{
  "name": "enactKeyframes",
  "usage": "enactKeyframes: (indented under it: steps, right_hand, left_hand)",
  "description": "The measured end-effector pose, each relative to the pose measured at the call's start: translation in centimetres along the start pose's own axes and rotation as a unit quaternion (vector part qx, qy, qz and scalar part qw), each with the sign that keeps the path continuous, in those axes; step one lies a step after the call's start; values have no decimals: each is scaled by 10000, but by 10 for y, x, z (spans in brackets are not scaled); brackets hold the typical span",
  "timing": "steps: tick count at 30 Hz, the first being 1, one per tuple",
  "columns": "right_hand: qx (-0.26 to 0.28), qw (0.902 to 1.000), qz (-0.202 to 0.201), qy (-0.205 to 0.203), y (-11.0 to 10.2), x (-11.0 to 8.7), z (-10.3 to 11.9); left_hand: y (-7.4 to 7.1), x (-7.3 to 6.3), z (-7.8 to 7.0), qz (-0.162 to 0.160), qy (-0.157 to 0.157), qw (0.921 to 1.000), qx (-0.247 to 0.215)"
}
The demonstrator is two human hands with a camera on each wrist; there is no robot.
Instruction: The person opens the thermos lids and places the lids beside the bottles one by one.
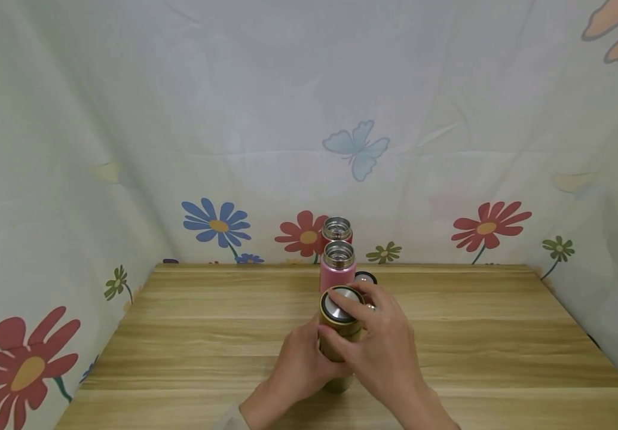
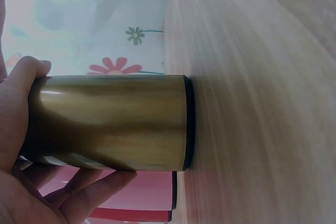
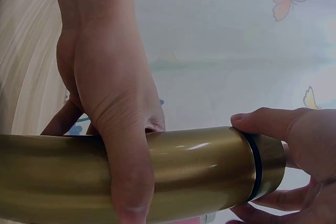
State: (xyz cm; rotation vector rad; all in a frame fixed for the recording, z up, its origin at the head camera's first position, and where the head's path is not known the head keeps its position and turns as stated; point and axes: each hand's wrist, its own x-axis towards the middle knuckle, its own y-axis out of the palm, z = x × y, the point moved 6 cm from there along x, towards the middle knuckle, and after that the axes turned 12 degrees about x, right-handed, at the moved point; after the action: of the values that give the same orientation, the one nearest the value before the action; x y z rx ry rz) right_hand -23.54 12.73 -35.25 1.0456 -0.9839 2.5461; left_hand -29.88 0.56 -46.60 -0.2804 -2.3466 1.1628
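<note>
A gold thermos (image 1: 333,345) stands upright on the table near the middle of the head view. Round its body my left hand (image 1: 300,361) is wrapped, with the thumb on one side and the fingers on the other. My right hand (image 1: 386,340) grips the thermos's lid (image 1: 343,303), which has a silver top with a dark ring. In the right wrist view a dark band lies between lid and body. Right behind stands a pink thermos (image 1: 337,278) with an open steel mouth, then a red thermos (image 1: 328,242), also uncapped.
A loose lid (image 1: 365,277) with a dark rim lies right of the pink thermos. Another small shiny piece beside it is mostly hidden by my right hand. The wooden table (image 1: 223,334) ends at a flower-printed curtain (image 1: 266,161) at the back and sides.
</note>
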Motion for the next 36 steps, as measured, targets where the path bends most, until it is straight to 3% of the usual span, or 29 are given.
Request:
enactKeyframes:
  steps: [11, 21, 36]
  right_hand:
    - [785, 9958, 451, 149, -1, 2, -6]
    - [1439, 9858, 865, 42, -2, 4, -12]
    - [1622, 9817, 982, 173, -1, 5, -14]
  left_hand:
    - [2, 0, 1, 138, -135, 9998, -104]
    - [1, 0, 2, 9, -23, 10000, -17]
    - [0, 0, 1, -204, 99, 9997, 78]
